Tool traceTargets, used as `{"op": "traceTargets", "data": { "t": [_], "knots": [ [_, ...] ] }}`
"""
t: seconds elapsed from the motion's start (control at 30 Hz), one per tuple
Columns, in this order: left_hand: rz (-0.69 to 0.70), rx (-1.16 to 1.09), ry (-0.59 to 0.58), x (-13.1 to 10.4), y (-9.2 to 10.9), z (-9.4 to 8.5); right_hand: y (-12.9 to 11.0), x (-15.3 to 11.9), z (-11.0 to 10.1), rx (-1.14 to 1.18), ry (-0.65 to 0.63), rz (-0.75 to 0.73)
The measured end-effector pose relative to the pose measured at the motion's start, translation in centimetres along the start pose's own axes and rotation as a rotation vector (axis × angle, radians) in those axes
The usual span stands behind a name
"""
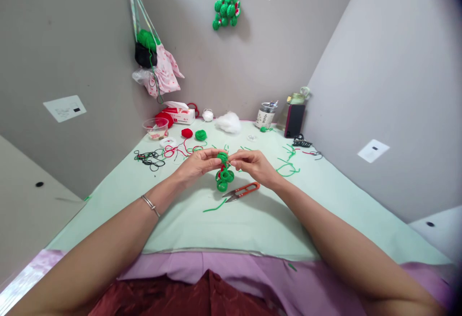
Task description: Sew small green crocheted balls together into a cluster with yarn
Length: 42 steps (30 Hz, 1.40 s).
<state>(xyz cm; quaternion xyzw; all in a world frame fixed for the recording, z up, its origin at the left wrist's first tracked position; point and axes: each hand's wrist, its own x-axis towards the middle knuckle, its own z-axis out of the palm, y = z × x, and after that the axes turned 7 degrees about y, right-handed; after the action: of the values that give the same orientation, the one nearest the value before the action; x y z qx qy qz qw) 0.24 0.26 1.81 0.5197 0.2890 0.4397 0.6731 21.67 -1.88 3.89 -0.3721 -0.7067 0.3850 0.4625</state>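
Above the middle of the pale green table, my left hand [202, 163] pinches the top of a green and red crocheted piece [224, 176]. Rounded green balls hang below the fingers. My right hand [252, 164] meets its upper right side with thumb and forefinger pressed together; whatever lies between those fingertips is too small to make out. Orange-handled thread snips [245, 190] lie on the cloth just below my right hand, blades pointing left. A short cut green yarn piece [215, 206] rests beside the blade tips.
Tangled dark cord [149, 159], a red ball [186, 133] and a green yarn ball [200, 135] lie behind on the left. White stuffing [229, 123], a pen tin [266, 115] and a phone [295, 120] stand along the back. Green scraps [288, 167] lie right.
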Motion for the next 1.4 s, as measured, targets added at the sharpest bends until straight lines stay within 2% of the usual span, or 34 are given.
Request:
{"op": "traceTargets", "data": {
  "t": [0.1,0.2,0.4,0.57,0.77,0.93,1.13,1.4],
  "knots": [
    [-0.038,-0.027,-0.001,-0.1,0.1,0.3,0.2,0.0,0.0,0.01,-0.003,-0.049],
    [-0.046,-0.056,0.017,-0.2,0.0,0.7,0.2,-0.1,0.3,0.004,0.048,-0.072],
    [0.021,-0.057,0.074,-0.3,-0.2,1.4,0.6,-0.2,1.2,-0.007,0.156,0.014],
    [0.029,-0.012,0.101,-0.3,-0.4,1.4,0.7,-0.1,1.0,0.006,0.1,0.091],
    [0.051,-0.013,0.069,-0.2,-0.5,0.9,0.4,0.0,0.1,-0.01,0.017,0.092],
    [0.021,-0.017,0.064,-0.2,-0.2,0.8,1.0,0.2,-0.1,0.041,0.018,0.084],
    [0.026,-0.027,0.094,-0.3,-0.2,1.1,1.1,0.0,0.9,0.108,0.068,0.096],
    [0.003,0.057,0.161,-0.3,-0.5,1.2,0.9,-0.1,1.1,0.06,0.068,0.098]
  ]
}}
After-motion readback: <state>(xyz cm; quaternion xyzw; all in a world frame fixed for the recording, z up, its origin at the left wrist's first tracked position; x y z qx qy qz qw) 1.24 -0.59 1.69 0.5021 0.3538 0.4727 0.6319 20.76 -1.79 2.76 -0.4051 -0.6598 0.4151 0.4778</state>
